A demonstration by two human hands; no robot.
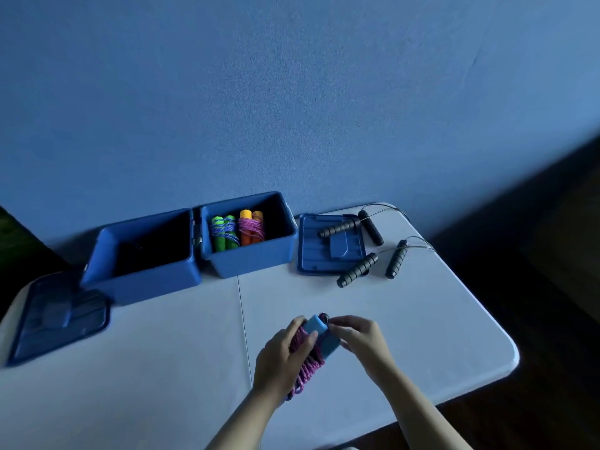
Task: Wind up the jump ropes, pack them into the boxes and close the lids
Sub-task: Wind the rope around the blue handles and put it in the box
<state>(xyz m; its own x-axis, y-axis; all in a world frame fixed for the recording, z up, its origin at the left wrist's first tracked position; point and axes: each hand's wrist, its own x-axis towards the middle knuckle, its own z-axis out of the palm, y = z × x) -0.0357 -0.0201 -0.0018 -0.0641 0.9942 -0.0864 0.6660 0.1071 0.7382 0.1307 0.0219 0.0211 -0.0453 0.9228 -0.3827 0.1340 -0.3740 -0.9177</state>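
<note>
A: Nearest us, at six o'clock, we are seeing the left hand [281,355] wrapping its fingers round the blue-handled jump rope [319,336], thumb lying across the handles and the purple cord bunching under the palm.

B: And the right hand [358,336] is pinching the same bundle at its top end, fingertips curling in tight.

A: Farther off, at eleven o'clock, we are looking at the empty box [146,251]; its lid [55,316] is lying at nine o'clock.

B: At twelve, the second box [250,237] is holding the green rope [224,233] and the orange rope [251,228], both wound. At one o'clock the other lid [324,251] is lying flat, and two black ropes [367,251] are sprawling over and beside it.
</note>
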